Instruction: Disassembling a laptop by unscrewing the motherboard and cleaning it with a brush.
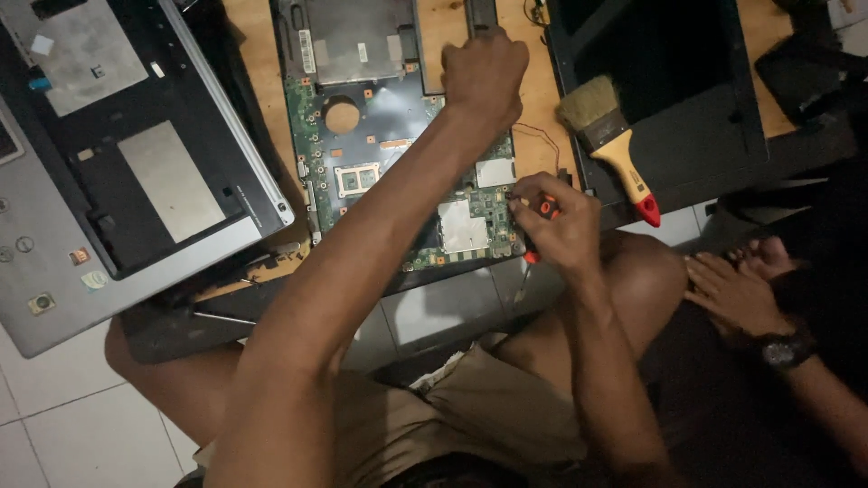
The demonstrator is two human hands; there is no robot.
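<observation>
Right now the right hand (553,226) is wrapped around a small screwdriver (542,215) with an orange and black handle, its tip down on the lower right corner of the green circuit board (398,154). The left hand (484,68) reaches across the board toward twelve o'clock and is clenched over the top edge of the frame there; whether it grips something small underneath I cannot tell.

As a judgement, the main risk is the tip slipping off a tiny screw and scraping the nearby chips or the metal shield (463,224) just at nine o'clock of the right hand. A loosened screw could also roll off the wooden table (533,117) onto the tiled floor. The left forearm crosses low over the board, so leaning on it could flex the board.

The board lies between both hands: the left hand at its twelve o'clock edge, the right hand at its four o'clock corner, touching it through the tool. A paintbrush (606,136) with a yellow and red handle rests at two o'clock of the right hand, near but apart. A laptop shell (136,181) lies well off at nine o'clock. Another person's hand (737,294) with a wristwatch rests at three o'clock.
</observation>
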